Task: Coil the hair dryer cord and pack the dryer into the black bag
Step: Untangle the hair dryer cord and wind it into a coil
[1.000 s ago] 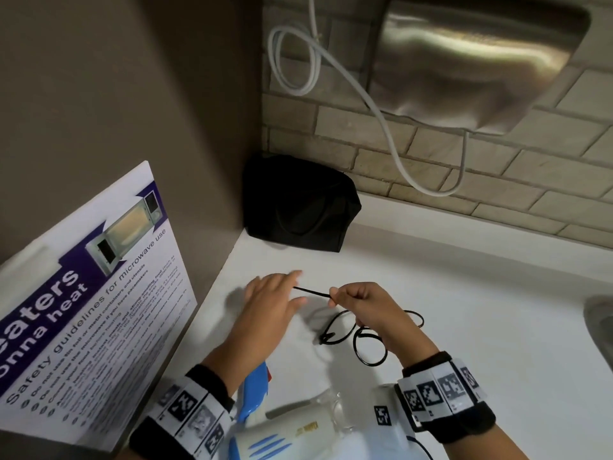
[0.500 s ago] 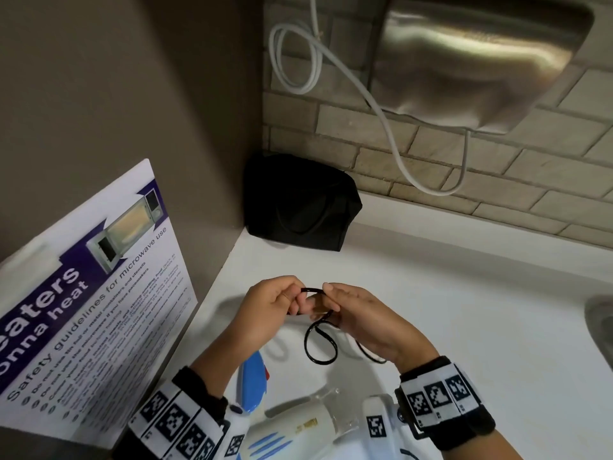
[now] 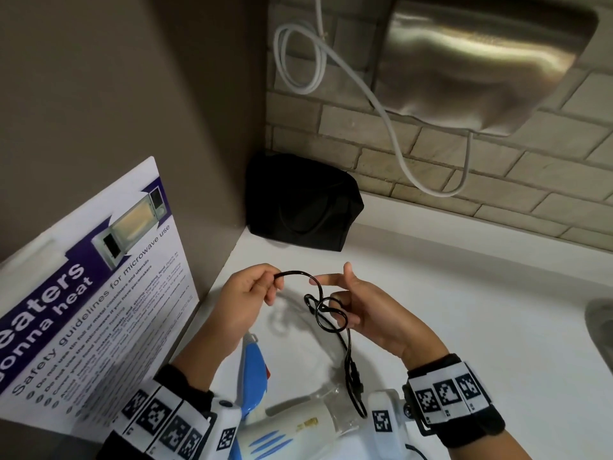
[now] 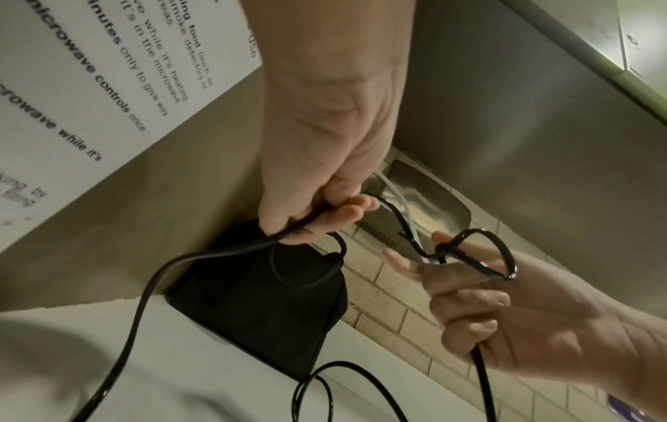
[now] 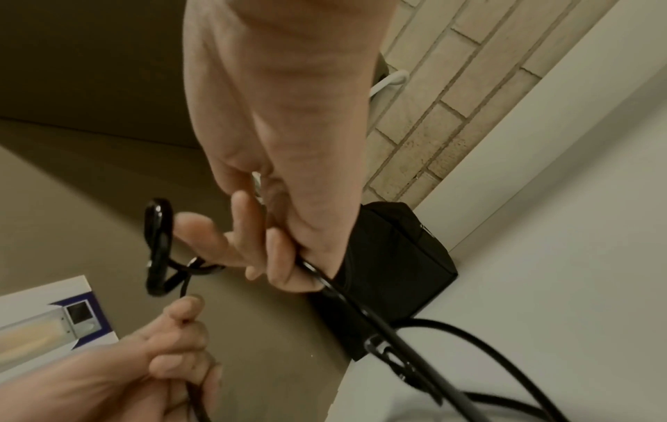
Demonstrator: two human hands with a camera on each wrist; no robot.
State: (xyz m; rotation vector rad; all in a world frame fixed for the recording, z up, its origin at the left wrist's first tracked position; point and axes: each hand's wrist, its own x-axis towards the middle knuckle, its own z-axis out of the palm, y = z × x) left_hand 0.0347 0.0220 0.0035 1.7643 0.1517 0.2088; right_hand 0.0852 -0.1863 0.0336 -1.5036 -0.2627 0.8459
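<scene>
The black cord (image 3: 326, 315) hangs in small loops between my two hands above the white counter. My left hand (image 3: 247, 295) pinches one stretch of cord (image 4: 307, 225) in curled fingers. My right hand (image 3: 360, 308) grips the small coiled loops (image 4: 480, 257) with its lower fingers, index finger and thumb stretched out. The cord (image 5: 364, 311) runs down from there to the white and blue hair dryer (image 3: 295, 426), which lies on the counter at the bottom edge. The black bag (image 3: 303, 202) stands in the back corner against the wall, beyond both hands.
A microwave safety poster (image 3: 83, 307) leans against the brown wall on the left. A steel wall unit (image 3: 481, 58) with a white cable (image 3: 374, 91) hangs on the brick wall above. A sink edge (image 3: 600, 330) shows at far right.
My hands came together at the cord, then drew slightly apart. The loose wide loops have become small tight loops in my right hand, with a short arc of cord running to my left.
</scene>
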